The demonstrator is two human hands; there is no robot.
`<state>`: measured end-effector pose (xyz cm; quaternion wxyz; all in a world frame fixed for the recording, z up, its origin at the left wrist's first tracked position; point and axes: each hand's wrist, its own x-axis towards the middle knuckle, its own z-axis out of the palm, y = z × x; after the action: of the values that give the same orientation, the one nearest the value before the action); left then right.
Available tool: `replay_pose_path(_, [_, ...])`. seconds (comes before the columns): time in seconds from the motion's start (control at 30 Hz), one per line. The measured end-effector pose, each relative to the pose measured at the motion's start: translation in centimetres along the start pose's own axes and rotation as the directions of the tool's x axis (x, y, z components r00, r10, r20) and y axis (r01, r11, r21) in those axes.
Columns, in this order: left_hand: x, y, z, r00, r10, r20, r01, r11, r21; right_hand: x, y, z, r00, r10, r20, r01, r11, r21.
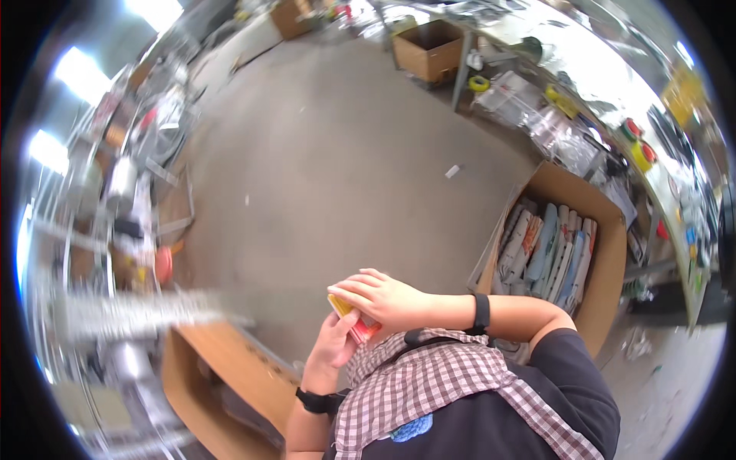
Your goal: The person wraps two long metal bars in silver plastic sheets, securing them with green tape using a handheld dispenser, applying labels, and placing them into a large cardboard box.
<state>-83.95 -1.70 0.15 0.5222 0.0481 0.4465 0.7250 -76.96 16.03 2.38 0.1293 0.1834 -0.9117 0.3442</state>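
Close in front of my checked apron (429,369), I hold a small flat red-and-yellow packet (366,328) between both hands. My left hand (334,343) grips its near left side, with the thumb lying across it. From the right, my right hand (386,299) curls over the packet's top, fingers bent round the far edge. Much of the packet is covered by the fingers, so its exact kind cannot be made out. Each wrist wears a dark band.
At right stands an open cardboard box (609,261) of folded cloths (556,249), beside a cluttered long worktable (613,84). Another cardboard box (230,368) is at lower left, near blurred metal racks (84,245). A further carton (429,65) sits under the table, beyond the grey floor (330,161).
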Motion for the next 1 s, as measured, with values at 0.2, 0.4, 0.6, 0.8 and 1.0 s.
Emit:
replay_pose_path(0.2, [16.9, 11.9, 3.1, 0.938, -0.279, 0.205, 0.249, 0.955, 0.159, 1.9, 9.0, -5.0, 0.814, 0.418, -0.404, -0.369, 0.908, 0.196])
replay_pose_path(0.4, [34.1, 12.7, 9.1, 0.790, -0.534, 0.300, 0.409, 0.825, 0.390, 0.7, 17.9, -11.6, 0.330, 0.881, -0.338, -0.652, 0.472, 0.593])
replay_pose_path(0.6, [49.7, 12.9, 19.3, 0.662, -0.617, 0.424, 0.410, 0.773, 0.485, -1.1, 30.0, -19.0, 0.120, 0.882, -0.456, -0.484, 0.453, 0.749])
replay_pose_path(0.8, [62.9, 13.3, 26.8, 0.795, -0.415, 0.442, 0.182, 0.859, 0.478, -1.0, 41.9, -30.7, 0.052, 0.830, -0.555, -0.457, 0.514, 0.726])
replay_pose_path(1.0, [75.2, 17.6, 33.5, 0.786, -0.461, 0.412, 0.375, 0.885, 0.275, 0.1, 53.0, -40.9, 0.031, 0.790, -0.612, -0.454, 0.556, 0.696])
